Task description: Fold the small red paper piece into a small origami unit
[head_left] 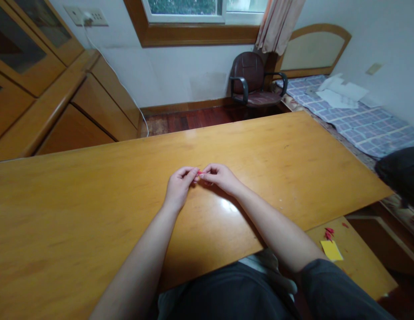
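Observation:
Both hands meet over the middle of the wooden table (103, 200). A small red piece (200, 172) shows between their fingertips; its shape is too small to make out. My left hand (181, 184) pinches it from the left, thumb and index finger together. From the right, my right hand (220, 177) pinches its other end, with the fingers curled. The fingers hide most of the piece.
On a lower wooden surface at the right lie several red pieces (329, 234) and a yellow square (331, 250). Beyond the table stand a dark red armchair (248, 78) and a bed with checked cloth (363, 122). Wooden cabinets (96, 106) line the left.

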